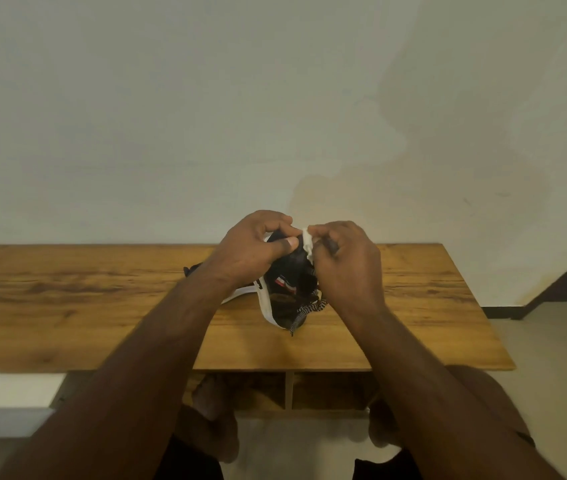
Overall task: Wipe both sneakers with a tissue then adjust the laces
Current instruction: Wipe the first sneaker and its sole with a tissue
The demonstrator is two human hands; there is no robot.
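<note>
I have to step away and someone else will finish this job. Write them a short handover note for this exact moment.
Left hand grips the black sneaker, held tipped up over the wooden table. Right hand pinches the white tissue against the sneaker's upper end. The speckled lace hangs loose at its lower end. The second sneaker lies on the table behind the left wrist, mostly hidden.
Done: wiping of the held sneaker is under way; how far is unclear.
Left: finish wiping, do the second sneaker if unwiped, then adjust the laces.
</note>
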